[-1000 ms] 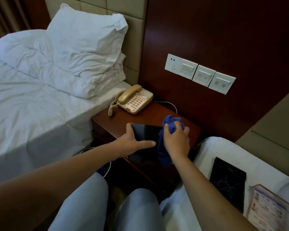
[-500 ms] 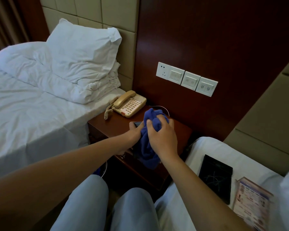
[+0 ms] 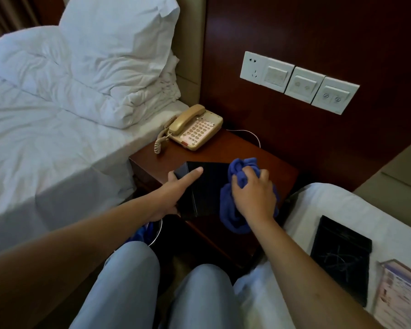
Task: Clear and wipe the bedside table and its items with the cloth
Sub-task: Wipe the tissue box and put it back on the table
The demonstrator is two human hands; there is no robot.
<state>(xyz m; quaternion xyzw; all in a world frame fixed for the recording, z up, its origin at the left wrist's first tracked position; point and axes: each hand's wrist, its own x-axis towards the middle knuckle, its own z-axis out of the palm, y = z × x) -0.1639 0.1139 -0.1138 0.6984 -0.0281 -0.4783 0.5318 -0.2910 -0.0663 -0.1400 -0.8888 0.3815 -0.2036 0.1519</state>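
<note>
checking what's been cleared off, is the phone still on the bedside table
Yes, the phone sits at the back of the bedside table, handset on its cradle, beyond the hands.

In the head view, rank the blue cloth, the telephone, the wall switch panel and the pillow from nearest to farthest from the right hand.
From the right hand:
1. Blue cloth, bunched in that hand's grip.
2. Telephone, at the bedside table's back left corner.
3. Wall switch panel, on the wood panel above the table.
4. Pillow, on the bed at far left.
</note>
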